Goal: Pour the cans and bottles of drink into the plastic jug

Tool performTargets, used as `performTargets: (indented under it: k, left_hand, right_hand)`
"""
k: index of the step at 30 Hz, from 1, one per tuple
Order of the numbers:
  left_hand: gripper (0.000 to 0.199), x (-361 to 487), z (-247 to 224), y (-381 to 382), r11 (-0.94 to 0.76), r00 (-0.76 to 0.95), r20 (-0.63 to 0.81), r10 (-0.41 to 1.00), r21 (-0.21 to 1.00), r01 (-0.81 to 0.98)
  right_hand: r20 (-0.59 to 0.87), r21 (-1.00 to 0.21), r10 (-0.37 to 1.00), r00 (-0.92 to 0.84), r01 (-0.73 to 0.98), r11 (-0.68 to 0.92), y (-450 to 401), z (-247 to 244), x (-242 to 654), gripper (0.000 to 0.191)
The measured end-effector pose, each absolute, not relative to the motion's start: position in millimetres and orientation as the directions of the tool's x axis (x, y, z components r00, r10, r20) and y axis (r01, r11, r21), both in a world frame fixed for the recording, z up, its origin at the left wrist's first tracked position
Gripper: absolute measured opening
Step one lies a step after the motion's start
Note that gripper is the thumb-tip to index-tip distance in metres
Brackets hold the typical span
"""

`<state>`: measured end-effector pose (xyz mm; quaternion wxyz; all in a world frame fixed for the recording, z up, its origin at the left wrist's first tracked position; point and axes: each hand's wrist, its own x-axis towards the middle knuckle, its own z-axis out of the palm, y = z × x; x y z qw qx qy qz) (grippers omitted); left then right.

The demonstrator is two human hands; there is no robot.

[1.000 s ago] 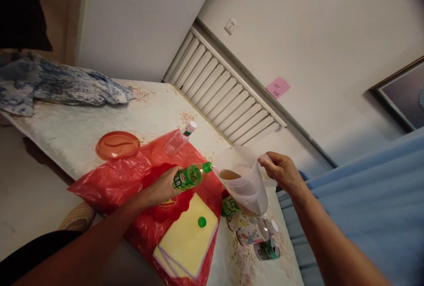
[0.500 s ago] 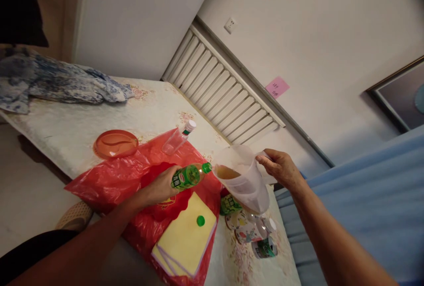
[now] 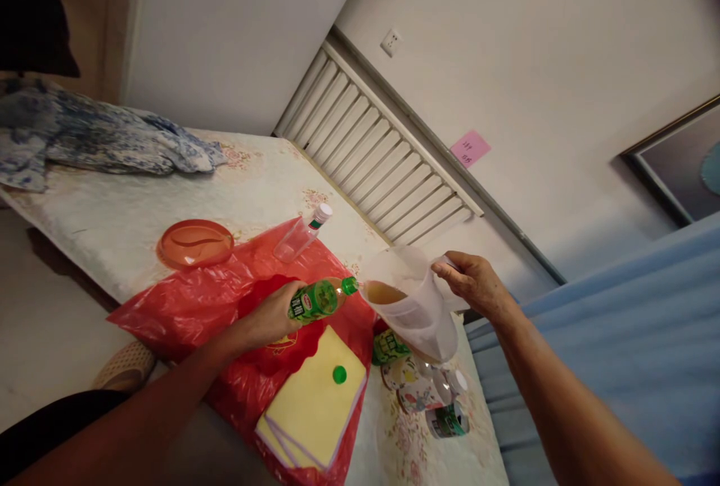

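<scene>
The left hand (image 3: pixel 278 313) is closed around the body of one green-labelled bottle (image 3: pixel 316 301), which sticks out beyond the fingers with its neck pointing right. That neck lies right by the rim of one translucent pitcher (image 3: pixel 419 325) — whether the two touch, I cannot tell. The pitcher, with brownish liquid inside, tilts toward the bottle and hangs from the right hand (image 3: pixel 475 285), whose fingers are wrapped around its handle.

The left forearm (image 3: pixel 180 388) slants up from the lower left corner; the right forearm (image 3: pixel 562 388) reaches up and leftward from the lower right.

Counting from the left on the tabletop (image 3: pixel 270 178): one blue-and-white cloth (image 3: pixel 112 137), one round orange dish (image 3: pixel 194 244) and one spread red plastic bag (image 3: pixel 180 302). On the bag are one clear bottle (image 3: pixel 301 237) with a white top and some folded yellow cloth (image 3: pixel 315 411), one green cap (image 3: pixel 339 374) resting on it. Further right come one green container (image 3: pixel 388 349) — partly hidden by the pitcher — two patterned cups (image 3: pixel 423 396) and one dark green can (image 3: pixel 447 421).
</scene>
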<state>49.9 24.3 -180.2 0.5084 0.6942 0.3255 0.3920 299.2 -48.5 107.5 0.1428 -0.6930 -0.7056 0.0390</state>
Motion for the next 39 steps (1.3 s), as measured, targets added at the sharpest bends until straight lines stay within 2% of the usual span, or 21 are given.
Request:
performTargets:
  k: [39]
  left_hand:
    - [0.041, 50.0, -184.8, 25.9, -0.295, 0.481, 0.227, 0.847, 0.953, 0.070]
  right_hand:
    - [0.110, -0.236, 0.994, -0.022, 0.971, 0.048, -46.5, 111.9, 290.6, 0.058]
